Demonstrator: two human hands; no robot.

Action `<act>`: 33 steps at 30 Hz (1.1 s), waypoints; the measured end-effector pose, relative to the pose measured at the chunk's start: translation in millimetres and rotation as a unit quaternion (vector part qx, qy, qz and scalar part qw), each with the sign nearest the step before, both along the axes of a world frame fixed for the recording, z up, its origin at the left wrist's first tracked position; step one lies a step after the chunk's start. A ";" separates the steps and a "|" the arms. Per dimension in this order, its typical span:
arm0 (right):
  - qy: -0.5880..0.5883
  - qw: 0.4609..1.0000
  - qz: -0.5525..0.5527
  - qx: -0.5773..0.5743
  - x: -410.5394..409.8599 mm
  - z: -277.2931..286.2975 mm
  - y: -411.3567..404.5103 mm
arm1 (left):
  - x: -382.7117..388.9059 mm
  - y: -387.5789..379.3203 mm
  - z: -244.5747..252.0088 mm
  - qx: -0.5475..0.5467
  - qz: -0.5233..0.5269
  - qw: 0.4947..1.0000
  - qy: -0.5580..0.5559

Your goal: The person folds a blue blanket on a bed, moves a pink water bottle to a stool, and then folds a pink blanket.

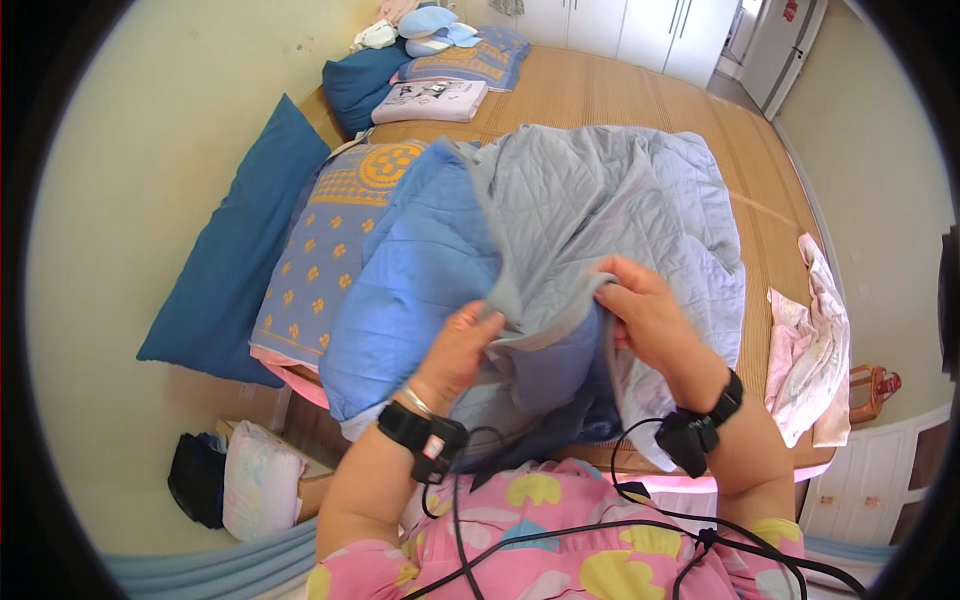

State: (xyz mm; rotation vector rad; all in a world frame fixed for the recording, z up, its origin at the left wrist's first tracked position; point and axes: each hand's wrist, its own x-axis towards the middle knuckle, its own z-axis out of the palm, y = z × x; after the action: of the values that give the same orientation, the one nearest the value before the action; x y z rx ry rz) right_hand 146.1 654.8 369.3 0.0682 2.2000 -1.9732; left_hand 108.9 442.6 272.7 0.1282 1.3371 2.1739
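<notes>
A quilted blanket, grey on one face and blue on the other, lies crumpled over the near part of a bed. My left hand pinches its grey edge near the middle. Further right, my right hand grips another stretch of the same edge, which is lifted. Between the hands the edge sags and the blue underside shows below it. The blanket's blue face is turned up on the left, partly over a blue pillow cover with yellow patterns. Both wrists wear black strapped devices with cables.
A long dark blue cushion leans by the wall. Pillows and a folded pink-white item lie at the far left of the woven mat. Pink patterned clothing lies at the right edge. Packed bedding stands lower left. Black cables cross my front.
</notes>
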 end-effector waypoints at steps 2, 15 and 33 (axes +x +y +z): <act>-0.086 0.988 -0.035 -0.124 -1.3 -19.8 8.6 | 30.2 33.1 5.4 0.068 -0.001 0.997 -0.042; 0.012 0.972 0.167 -0.165 31.3 -63.5 -6.3 | 92.6 54.8 -7.2 0.170 0.099 0.977 -0.083; 0.270 0.923 0.234 0.142 39.6 -43.5 -21.4 | 89.3 25.3 4.4 0.098 0.079 0.991 -0.039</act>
State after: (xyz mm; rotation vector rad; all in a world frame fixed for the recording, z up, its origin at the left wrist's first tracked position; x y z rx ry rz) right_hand 185.7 633.3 325.8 -0.9769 2.4821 -1.5123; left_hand 198.2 467.9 277.1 0.0129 1.1219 2.4162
